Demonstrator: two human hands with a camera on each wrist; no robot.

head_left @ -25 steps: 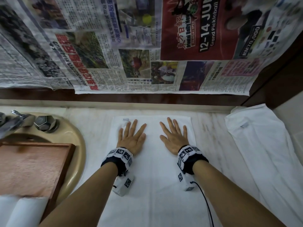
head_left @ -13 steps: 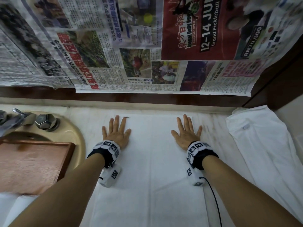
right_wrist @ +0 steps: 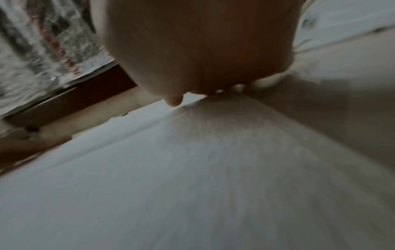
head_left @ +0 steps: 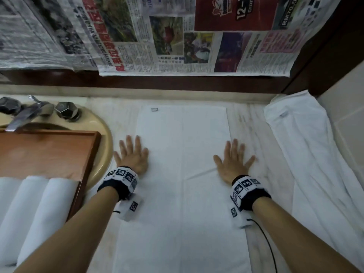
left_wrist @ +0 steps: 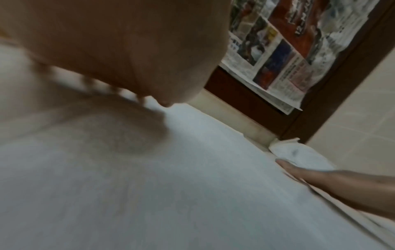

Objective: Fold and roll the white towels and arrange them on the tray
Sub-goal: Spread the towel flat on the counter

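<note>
Towel (head_left: 183, 174) lies flat on the pale marble counter (head_left: 254, 138) right before you, a long white rectangle whose long axis runs straight away from you toward the wall, its far short edge square to the backsplash. A small sewn tag (head_left: 154, 109) sits at the far left corner. The cloth is soft terry with a faint lengthwise crease down its middle and a shallow wrinkle running across near your right wrist.

Your left hand (head_left: 132, 157) presses palm down on the towel's left edge, fingers straight and spread, partly over the counter. Your right hand (head_left: 233, 162) lies the same way on the right edge, flat and splayed, gripping nothing. Both wrist views are blurred, showing only the underside of each palm against the white weave.

To your left a wooden tray (head_left: 59, 150) with a raised rim sits across a beige oval sink (head_left: 104, 138), beneath a metal faucet (head_left: 25, 115). Rolled white towels (head_left: 39, 209), smooth cylinders, lie side by side at its near end, their axes also running away from you. To your right another white towel (head_left: 307, 158) lies loosely spread and rumpled, along the tiled side wall. Newspaper sheets (head_left: 137, 36) hang over the dark wood frame behind.
</note>
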